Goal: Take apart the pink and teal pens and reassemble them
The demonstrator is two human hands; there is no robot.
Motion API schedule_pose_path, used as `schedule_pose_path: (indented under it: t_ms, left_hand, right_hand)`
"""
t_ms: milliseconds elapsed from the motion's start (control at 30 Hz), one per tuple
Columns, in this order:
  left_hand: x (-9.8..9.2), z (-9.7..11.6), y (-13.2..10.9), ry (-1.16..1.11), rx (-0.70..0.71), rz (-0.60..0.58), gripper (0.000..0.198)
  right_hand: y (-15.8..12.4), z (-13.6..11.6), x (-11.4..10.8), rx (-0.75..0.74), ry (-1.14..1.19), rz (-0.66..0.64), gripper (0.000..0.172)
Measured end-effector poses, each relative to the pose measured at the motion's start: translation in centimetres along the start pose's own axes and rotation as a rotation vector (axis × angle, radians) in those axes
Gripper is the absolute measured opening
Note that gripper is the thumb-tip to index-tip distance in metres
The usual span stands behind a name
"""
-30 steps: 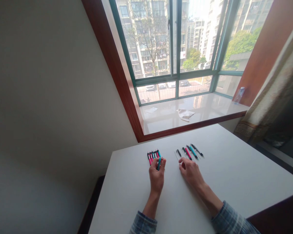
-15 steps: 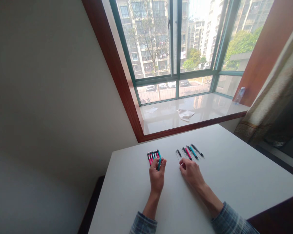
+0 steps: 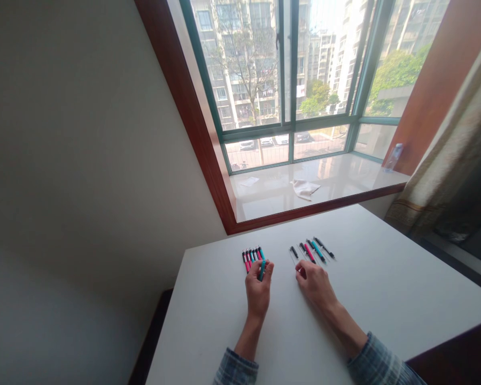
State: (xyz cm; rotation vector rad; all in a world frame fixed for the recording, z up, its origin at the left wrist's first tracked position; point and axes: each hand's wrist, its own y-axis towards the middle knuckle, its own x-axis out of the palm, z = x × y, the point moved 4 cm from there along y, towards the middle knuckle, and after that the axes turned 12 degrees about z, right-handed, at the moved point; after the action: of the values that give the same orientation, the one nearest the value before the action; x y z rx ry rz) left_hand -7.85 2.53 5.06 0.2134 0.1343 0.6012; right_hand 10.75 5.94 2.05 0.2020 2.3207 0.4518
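My left hand [image 3: 258,286] is closed around a teal pen barrel [image 3: 262,270], held upright between thumb and fingers. Just beyond it lies a row of assembled pens [image 3: 251,253] in pink, teal and black, partly hidden by the hand. My right hand [image 3: 315,280] rests on the table with thumb and forefinger pinched together, at the near end of a thin pale refill [image 3: 292,257]; whether the fingers grip it is hard to see. Past that hand lie pen parts: a short black piece [image 3: 294,252], a pink barrel [image 3: 309,253], a teal barrel [image 3: 318,251] and a black one [image 3: 324,246].
The white table [image 3: 208,315] meets the wall and a red-brown window frame [image 3: 264,216]. On the sill are a crumpled cloth [image 3: 304,189], a sheet of paper [image 3: 249,182] and a clear bottle [image 3: 393,158]. A curtain [image 3: 433,144] hangs at the right.
Both hands have hardly moved, and the left still has the teal barrel. The view has shifted very slightly.
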Motion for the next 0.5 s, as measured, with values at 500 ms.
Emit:
schedule_pose_path:
  t_ms: [500]
  left_hand:
    - [0.09,-0.55,0.03,-0.001,-0.022,-0.015,0.035]
  right_hand:
    - [0.05,0.15,0.06,0.009,0.003,0.007,0.013]
